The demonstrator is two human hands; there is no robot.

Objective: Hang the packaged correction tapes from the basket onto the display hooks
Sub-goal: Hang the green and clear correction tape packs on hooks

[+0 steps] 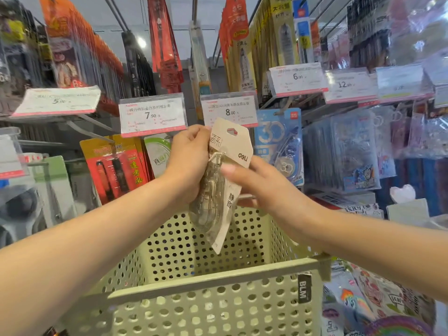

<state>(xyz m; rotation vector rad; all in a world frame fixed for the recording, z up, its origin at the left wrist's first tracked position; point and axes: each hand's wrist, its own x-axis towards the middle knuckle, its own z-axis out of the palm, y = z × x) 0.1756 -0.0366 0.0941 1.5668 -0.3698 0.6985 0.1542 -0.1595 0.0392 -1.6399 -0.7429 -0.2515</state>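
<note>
**Beige correction tape pack being held up over basket, ready for hook**

Landmark: pale green perforated plastic basket [201, 294], nearest the camera. Its inside is showing only bare perforated walls; the bottom is hidden, so what is left in it can't be told.

Directly above the basket, both hands are gripping one beige card-backed correction tape pack with a clear blister [221, 180]. The left hand [189, 161] is curling round the upper left edge and blister; the right hand [252, 183] is pinching the right edge, thumb across the front. The hang hole is pointing up, probably to line it up for a hook.

Beyond the basket, the white 8.00 price tag [229, 109] is sitting just above the pack; its hook is hidden. Further back, a blue correction tape pack [278, 144] is hanging to the right.
</note>
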